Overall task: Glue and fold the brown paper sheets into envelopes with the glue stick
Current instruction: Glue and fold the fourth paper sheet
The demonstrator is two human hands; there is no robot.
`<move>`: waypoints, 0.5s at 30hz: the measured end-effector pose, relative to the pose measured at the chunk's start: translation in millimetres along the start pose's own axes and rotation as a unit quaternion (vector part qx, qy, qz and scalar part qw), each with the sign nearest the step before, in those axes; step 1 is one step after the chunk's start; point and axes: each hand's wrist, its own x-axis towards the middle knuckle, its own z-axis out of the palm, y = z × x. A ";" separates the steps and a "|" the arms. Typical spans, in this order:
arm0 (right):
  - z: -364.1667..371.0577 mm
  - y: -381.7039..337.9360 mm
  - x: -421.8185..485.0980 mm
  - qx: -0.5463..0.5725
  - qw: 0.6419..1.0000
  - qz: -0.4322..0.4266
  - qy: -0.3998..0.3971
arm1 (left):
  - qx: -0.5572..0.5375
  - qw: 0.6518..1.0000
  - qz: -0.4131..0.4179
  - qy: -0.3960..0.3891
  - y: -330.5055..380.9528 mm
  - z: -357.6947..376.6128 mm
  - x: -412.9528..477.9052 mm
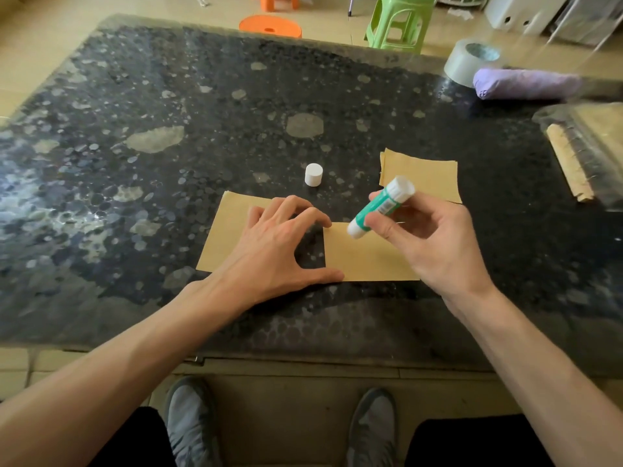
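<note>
A brown paper sheet (367, 254) lies near the front of the dark speckled table (168, 129). My left hand (276, 244) spans two sheets: its thumb presses that sheet's lower left corner, its palm covers a second brown sheet (226, 230) to the left. My right hand (431, 237) grips a green and white glue stick (381, 207), tilted, with its white tip touching the upper left edge of the first sheet. The glue stick's white cap (313, 175) stands upright behind the sheets. A small stack of brown sheets (421, 173) lies at the back right.
A roll of grey tape (468, 62) and a folded purple umbrella (526, 84) sit at the table's far right. A clear plastic bag with brown paper (586, 146) lies at the right edge. Orange stools (269, 26) and a green stool (401, 21) stand beyond the table.
</note>
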 end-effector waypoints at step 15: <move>25.5 5.1 -7.5 -0.189 0.970 -0.070 -0.135 | 0.006 1.000 0.010 0.025 -2.2 5.4 1.6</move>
